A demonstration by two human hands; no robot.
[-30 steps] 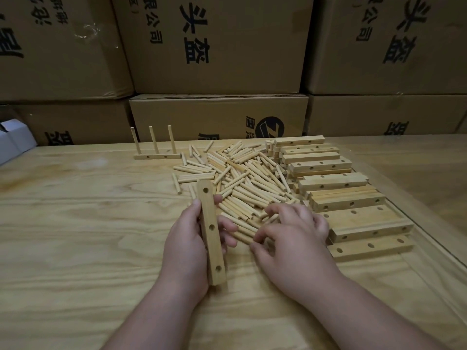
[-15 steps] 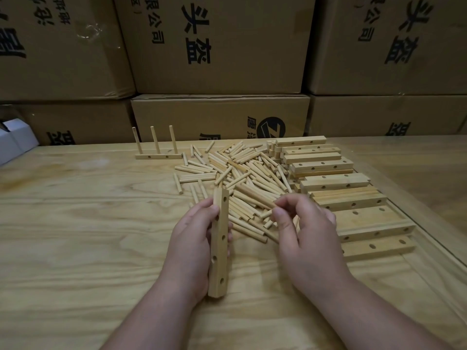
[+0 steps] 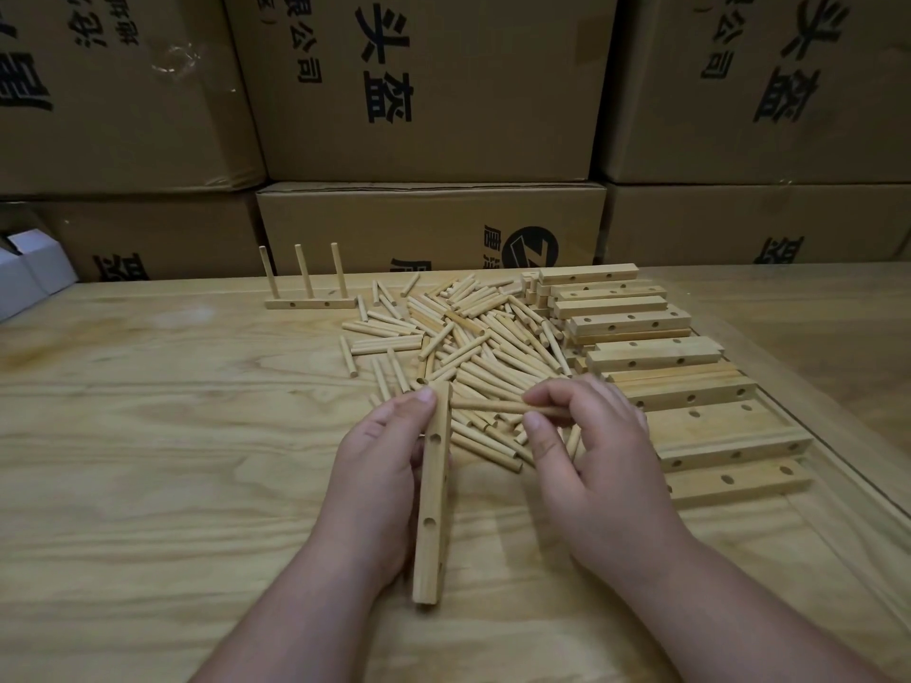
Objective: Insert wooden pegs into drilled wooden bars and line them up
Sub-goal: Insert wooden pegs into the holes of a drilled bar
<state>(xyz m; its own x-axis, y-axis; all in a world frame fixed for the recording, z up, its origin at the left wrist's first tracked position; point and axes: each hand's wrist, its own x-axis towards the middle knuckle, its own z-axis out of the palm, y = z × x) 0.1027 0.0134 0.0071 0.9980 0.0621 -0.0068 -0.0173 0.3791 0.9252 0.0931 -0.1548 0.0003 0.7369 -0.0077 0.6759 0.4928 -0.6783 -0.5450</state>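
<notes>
The left hand [image 3: 379, 480] grips a square-edged wooden bar [image 3: 433, 490] set on edge, its length running from the near edge of the tabletop [image 3: 148, 436] toward the far edge, with round drilled holes showing on its upper face. The right hand [image 3: 596, 465] pinches one smooth round peg [image 3: 493, 405] between thumb and fingers, holding it level, its free end just at the far end of the bar (whether it touches the wood I cannot tell). Behind both hands lies a loose heap of pegs [image 3: 468, 347], pale, straight and cylindrical, scattered across the middle of the tabletop. Along the right edge sits a row of drilled bars [image 3: 655, 352], lying flat and roughly parallel. Near the far edge stands a finished bar [image 3: 310, 303] with three upright pegs. The tabletop is light, boldly grained wood. Brown cardboard boxes [image 3: 429, 86] are stacked beyond it.
</notes>
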